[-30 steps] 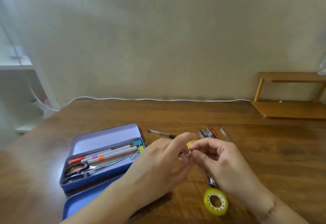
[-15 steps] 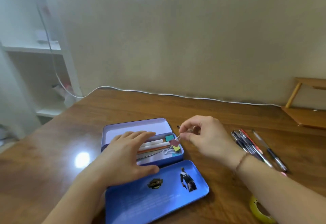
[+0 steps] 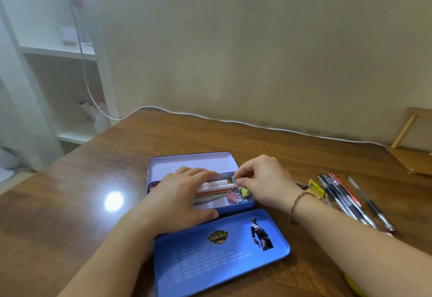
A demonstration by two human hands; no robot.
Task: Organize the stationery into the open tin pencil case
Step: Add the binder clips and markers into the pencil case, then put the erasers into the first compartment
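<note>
left hand (image 3: pixel 181 197) flat across tin (image 3: pixel 187 162); right hand (image 3: pixel 264 179) pinching above clips (image 3: pixel 236 196).

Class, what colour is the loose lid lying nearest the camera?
Bright blue, printed with a badge and a figure: the lid, head view.

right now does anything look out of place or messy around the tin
Nothing is damaged or spilled. The only loose ends: a bunch of pens lies on the table right of the tin pencil case, outside it, and the detached blue lid sits askew in front of it.
</note>
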